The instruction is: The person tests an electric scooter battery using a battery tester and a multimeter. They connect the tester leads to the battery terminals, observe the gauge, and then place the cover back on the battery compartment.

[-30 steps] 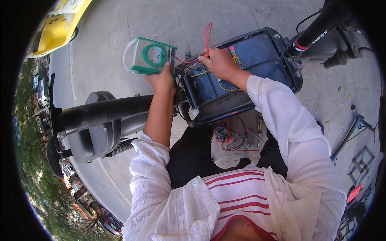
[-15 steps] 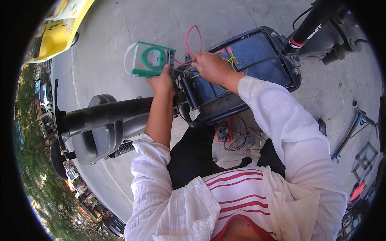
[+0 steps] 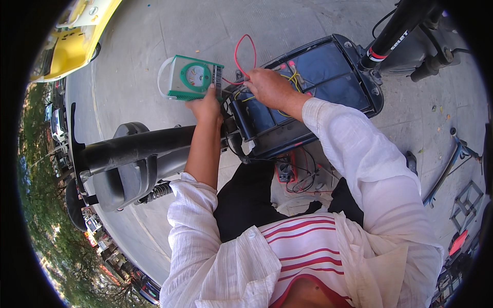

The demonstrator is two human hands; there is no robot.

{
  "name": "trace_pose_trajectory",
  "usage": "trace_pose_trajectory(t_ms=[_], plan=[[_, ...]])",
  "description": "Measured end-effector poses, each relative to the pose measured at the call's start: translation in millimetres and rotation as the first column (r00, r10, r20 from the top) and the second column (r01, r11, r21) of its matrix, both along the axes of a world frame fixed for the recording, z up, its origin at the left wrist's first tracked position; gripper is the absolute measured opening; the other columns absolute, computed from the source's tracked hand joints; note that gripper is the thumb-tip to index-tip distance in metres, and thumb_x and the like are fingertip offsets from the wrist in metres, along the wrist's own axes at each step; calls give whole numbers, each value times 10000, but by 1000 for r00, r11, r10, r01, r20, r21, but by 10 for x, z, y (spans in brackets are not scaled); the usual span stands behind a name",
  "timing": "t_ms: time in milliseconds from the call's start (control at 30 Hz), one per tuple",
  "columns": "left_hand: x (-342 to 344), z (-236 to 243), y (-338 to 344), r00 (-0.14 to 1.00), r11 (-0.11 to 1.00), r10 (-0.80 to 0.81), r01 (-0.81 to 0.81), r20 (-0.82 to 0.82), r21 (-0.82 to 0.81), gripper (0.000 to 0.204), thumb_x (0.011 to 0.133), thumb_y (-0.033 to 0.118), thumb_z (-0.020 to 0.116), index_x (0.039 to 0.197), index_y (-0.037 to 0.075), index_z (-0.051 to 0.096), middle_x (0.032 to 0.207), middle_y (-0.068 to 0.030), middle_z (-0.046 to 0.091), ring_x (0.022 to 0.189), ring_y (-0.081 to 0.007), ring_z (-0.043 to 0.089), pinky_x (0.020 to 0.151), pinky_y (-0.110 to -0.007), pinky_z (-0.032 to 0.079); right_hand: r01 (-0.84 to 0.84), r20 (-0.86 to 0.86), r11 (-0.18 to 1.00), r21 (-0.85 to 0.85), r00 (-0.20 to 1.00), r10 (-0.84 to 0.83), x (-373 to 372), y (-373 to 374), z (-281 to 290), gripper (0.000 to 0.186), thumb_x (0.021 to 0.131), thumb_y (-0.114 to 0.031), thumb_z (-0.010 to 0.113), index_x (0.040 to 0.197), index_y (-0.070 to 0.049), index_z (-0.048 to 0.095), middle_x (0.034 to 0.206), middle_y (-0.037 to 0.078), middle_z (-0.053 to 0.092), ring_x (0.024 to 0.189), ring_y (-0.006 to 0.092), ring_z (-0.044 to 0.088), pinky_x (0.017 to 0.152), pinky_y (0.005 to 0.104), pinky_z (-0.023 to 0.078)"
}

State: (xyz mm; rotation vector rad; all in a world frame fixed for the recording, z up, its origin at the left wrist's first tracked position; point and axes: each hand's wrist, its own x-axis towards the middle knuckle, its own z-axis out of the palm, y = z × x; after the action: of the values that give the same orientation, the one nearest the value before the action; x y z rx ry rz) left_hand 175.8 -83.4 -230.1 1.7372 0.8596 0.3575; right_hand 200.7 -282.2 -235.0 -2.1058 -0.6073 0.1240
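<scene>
A green-and-white battery tester (image 3: 178,82) with a round dial and a pale handle is in my left hand (image 3: 207,107). My left thumb lies along its right-hand edge, beside a row of dark markings. Over the open battery compartment (image 3: 287,149) of a two-wheeler, my right hand (image 3: 275,88) is closed at the end of a red test lead (image 3: 236,54). That lead loops up and back toward the tester; its tip is hidden by my fingers. Dark batteries (image 3: 328,66) fill the compartment, with yellow wires (image 3: 295,78) and red-capped terminals across them.
The vehicle's black frame (image 3: 138,141) extends left and a black tube (image 3: 395,38) rises at the upper right. Below the compartment lie a red-edged meter (image 3: 284,171) and tangled black cables (image 3: 306,179). A yellow vehicle (image 3: 72,49) stands far left; a metal stand (image 3: 444,172) is at right.
</scene>
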Motion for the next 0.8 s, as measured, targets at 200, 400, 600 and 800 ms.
trace_pose_trajectory(t_ms=[200, 400, 600, 800], plan=[[1, 67, -88, 1000, 999, 8, -9, -2, -38, 744, 791, 63, 758, 1308, -72, 239, 1258, -220, 480, 1100, -275, 537, 931, -379, 447, -2, 7, 1000, -15, 1000, 2, 4, -9, -33, 229, 907, -200, 593, 956, 24, 599, 909, 223, 628, 873, 421, 611, 752, 487, 487], [-3, 91, -103, 1000, 999, 20, -20, 7, -25, 729, 794, 35, 746, 1309, -64, 240, 1265, -219, 478, 1110, -276, 537, 940, -379, 448, -7, -4, 999, -34, 1000, 7, 4, 10, -28, 224, 905, -197, 595, 957, 21, 598, 905, 222, 627, 877, 417, 611, 751, 484, 486], [-2, 0, 56, 994, 993, -50, 60, 102, -100, 701, 782, 1, 745, 1296, -68, 274, 1278, -216, 476, 1129, -274, 536, 966, -369, 445, 114, -19, 976, 184, 993, -113, 136, -149, 41, 222, 894, -206, 599, 924, 11, 638, 875, 224, 653, 848, 420, 627, 760, 487, 495], [11, 220, -165, 955, 974, -120, 166, 272, -153, 686, 792, 40, 763, 1295, -73, 311, 1249, -185, 508, 1096, -243, 543, 963, -349, 441, 410, -171, 862, 299, 911, -374, 404, -635, 325, 205, 887, -208, 626, 954, -20, 676, 798, 187, 668, 743, 343, 657, 691, 408, 516]])
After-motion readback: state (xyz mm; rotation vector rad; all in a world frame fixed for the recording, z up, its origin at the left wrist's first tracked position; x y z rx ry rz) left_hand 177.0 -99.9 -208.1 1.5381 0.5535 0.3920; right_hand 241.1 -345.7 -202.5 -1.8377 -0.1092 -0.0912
